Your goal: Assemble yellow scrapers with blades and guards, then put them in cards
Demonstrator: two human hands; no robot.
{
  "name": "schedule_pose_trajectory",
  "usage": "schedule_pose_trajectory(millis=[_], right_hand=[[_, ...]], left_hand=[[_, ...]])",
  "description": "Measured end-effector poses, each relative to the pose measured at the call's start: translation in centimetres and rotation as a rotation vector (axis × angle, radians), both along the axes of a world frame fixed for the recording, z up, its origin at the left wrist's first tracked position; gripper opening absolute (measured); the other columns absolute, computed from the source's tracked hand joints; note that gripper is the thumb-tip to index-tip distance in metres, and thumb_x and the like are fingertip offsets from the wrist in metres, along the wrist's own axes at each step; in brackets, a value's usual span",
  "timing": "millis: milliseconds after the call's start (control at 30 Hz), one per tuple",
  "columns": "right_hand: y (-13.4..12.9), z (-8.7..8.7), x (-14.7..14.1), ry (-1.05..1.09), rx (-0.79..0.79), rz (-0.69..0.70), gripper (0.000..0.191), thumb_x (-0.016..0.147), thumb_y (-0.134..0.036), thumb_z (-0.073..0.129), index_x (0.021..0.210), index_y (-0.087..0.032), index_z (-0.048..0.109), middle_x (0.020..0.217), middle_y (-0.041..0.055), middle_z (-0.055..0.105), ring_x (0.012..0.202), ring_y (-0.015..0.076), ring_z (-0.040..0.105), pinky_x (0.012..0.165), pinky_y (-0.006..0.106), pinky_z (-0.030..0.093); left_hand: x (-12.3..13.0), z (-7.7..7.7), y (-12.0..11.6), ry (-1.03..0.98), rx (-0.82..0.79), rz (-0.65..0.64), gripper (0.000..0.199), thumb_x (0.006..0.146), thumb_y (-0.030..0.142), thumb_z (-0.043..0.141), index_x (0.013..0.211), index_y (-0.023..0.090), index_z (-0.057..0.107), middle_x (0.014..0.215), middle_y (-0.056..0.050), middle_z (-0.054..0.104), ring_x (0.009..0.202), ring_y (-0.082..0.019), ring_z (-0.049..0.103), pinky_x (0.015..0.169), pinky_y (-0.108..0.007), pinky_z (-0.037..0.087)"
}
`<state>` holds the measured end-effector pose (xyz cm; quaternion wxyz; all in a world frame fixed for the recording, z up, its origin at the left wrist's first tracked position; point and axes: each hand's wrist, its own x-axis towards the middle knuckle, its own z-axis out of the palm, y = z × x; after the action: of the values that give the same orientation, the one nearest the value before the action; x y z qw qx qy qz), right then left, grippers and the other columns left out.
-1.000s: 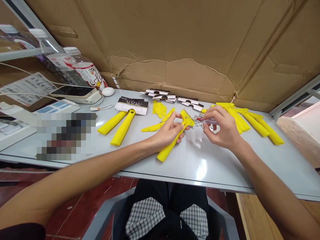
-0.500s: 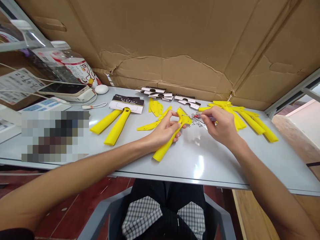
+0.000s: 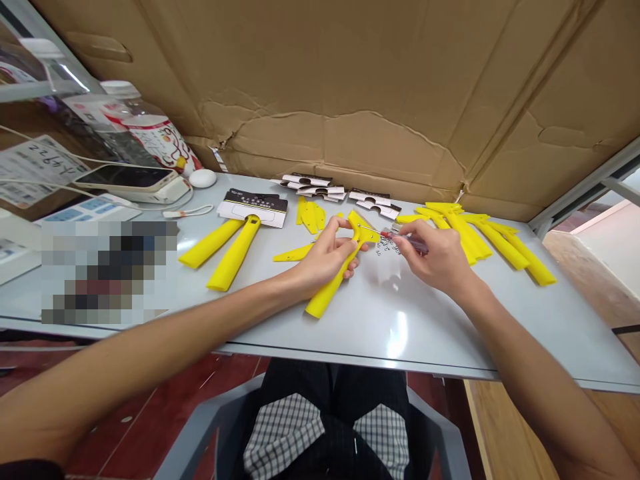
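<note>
My left hand (image 3: 334, 252) is closed around the neck of a yellow scraper handle (image 3: 327, 293), its wide head tilted up and its grip end pointing toward me. In my right hand (image 3: 434, 252) is a screwdriver (image 3: 388, 235) with a red, partly clear handle. Its thin shaft reaches left, and the tip meets the scraper's head near a hole; whether a screw sits there is too small to tell. Small loose screws (image 3: 384, 247) lie on the table just beyond, between both hands. Flat yellow plates (image 3: 312, 215) rest behind my left hand.
Two yellow handles with a black-and-white card (image 3: 254, 207) lie on the left. More yellow handles (image 3: 505, 243) are piled at right. Folded cards (image 3: 315, 187) sit at the back before a cardboard wall (image 3: 325, 80). A phone (image 3: 125, 177) and bottles (image 3: 150, 130) stand far left.
The scraper's head has shifted slightly left and up in my left hand. My right hand has moved a little left with the screwdriver, whose tip stays at the head.
</note>
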<state>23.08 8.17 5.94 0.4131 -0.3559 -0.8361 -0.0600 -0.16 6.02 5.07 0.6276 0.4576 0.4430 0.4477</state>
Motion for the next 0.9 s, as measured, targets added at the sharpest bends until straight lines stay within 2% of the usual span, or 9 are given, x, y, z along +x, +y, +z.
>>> schedule_pose_trajectory(millis=[133, 233, 300, 433, 533, 633, 767, 833, 900], right_hand=[[-0.23, 0.38, -0.11, 0.012, 0.001, -0.025, 0.024, 0.105, -0.035, 0.061, 0.086, -0.023, 0.068, 0.053, -0.0061, 0.056, 0.045, 0.0115, 0.047, 0.051, 0.028, 0.035], [-0.5, 0.58, -0.23, 0.014, -0.027, 0.006, 0.008, 0.093, -0.03, 0.068, 0.094, -0.023, 0.065, 0.066, -0.0041, 0.065, 0.052, 0.0126, 0.054, 0.054, 0.029, 0.041], [-0.57, 0.51, -0.3, 0.017, -0.026, 0.048, 0.009, 0.089, -0.024, 0.068, 0.096, -0.024, 0.062, 0.076, -0.0017, 0.07, 0.058, 0.0137, 0.06, 0.058, 0.029, 0.046], [-0.24, 0.13, -0.26, 0.039, 0.021, 0.066, 0.004, 0.098, -0.025, 0.068, 0.094, -0.024, 0.067, 0.079, -0.0008, 0.077, 0.058, 0.0135, 0.063, 0.057, 0.029, 0.048], [0.12, -0.04, -0.11, 0.043, 0.045, 0.039, 0.012, 0.104, -0.029, 0.067, 0.097, -0.022, 0.072, 0.073, -0.0012, 0.077, 0.054, 0.0127, 0.063, 0.054, 0.029, 0.046], [0.11, 0.07, -0.05, 0.035, 0.033, 0.008, 0.022, 0.109, -0.029, 0.057, 0.095, -0.022, 0.073, 0.064, -0.0026, 0.07, 0.05, 0.0124, 0.057, 0.052, 0.029, 0.042], [-0.38, 0.32, -0.19, 0.055, -0.058, 0.005, 0.007, 0.097, -0.029, 0.066, 0.1, -0.023, 0.065, 0.065, -0.0049, 0.067, 0.049, 0.0124, 0.058, 0.053, 0.029, 0.044], [-0.5, 0.3, -0.26, 0.054, -0.074, 0.034, 0.011, 0.092, -0.024, 0.067, 0.1, -0.024, 0.061, 0.073, -0.0037, 0.071, 0.05, 0.0119, 0.059, 0.053, 0.029, 0.045], [-0.43, 0.17, -0.27, 0.056, -0.057, 0.049, 0.008, 0.094, -0.023, 0.066, 0.099, -0.024, 0.061, 0.08, -0.0013, 0.076, 0.052, 0.0121, 0.061, 0.054, 0.029, 0.048]], left_hand=[[0.11, 0.05, -0.26, 0.0, 0.001, -0.013, 0.018, 0.108, 0.016, 0.055, 0.113, 0.028, 0.042, 0.108, -0.009, 0.077, 0.058, -0.009, 0.054, 0.053, -0.027, 0.041], [0.14, 0.08, -0.39, -0.009, 0.008, -0.02, 0.017, 0.108, 0.016, 0.055, 0.112, 0.027, 0.042, 0.107, -0.008, 0.076, 0.057, -0.008, 0.053, 0.053, -0.027, 0.041], [0.08, 0.05, -0.35, -0.022, 0.013, -0.016, 0.018, 0.107, 0.016, 0.056, 0.113, 0.027, 0.042, 0.105, -0.008, 0.076, 0.058, -0.009, 0.053, 0.053, -0.027, 0.041], [-0.11, -0.04, -0.09, -0.043, 0.016, 0.008, 0.021, 0.106, 0.016, 0.057, 0.113, 0.028, 0.042, 0.103, -0.008, 0.076, 0.058, -0.009, 0.054, 0.054, -0.027, 0.042], [-0.08, 0.04, -0.11, -0.03, 0.014, 0.01, 0.019, 0.107, 0.016, 0.056, 0.112, 0.028, 0.042, 0.104, -0.008, 0.076, 0.058, -0.009, 0.053, 0.055, -0.028, 0.042], [0.11, 0.29, -0.39, -0.011, 0.003, 0.003, 0.019, 0.107, 0.016, 0.055, 0.112, 0.028, 0.041, 0.104, -0.007, 0.076, 0.058, -0.009, 0.053, 0.055, -0.028, 0.041], [0.25, 0.6, -0.64, 0.0, 0.001, -0.007, 0.019, 0.108, 0.015, 0.053, 0.112, 0.028, 0.04, 0.106, -0.007, 0.076, 0.058, -0.009, 0.053, 0.056, -0.029, 0.041], [0.2, 0.62, -0.59, 0.007, -0.003, -0.001, 0.019, 0.108, 0.015, 0.053, 0.112, 0.028, 0.04, 0.107, -0.007, 0.076, 0.059, -0.009, 0.054, 0.056, -0.028, 0.042], [0.11, 0.55, -0.46, 0.004, 0.003, 0.008, 0.018, 0.108, 0.015, 0.053, 0.112, 0.028, 0.04, 0.106, -0.008, 0.076, 0.059, -0.009, 0.054, 0.055, -0.028, 0.042]])
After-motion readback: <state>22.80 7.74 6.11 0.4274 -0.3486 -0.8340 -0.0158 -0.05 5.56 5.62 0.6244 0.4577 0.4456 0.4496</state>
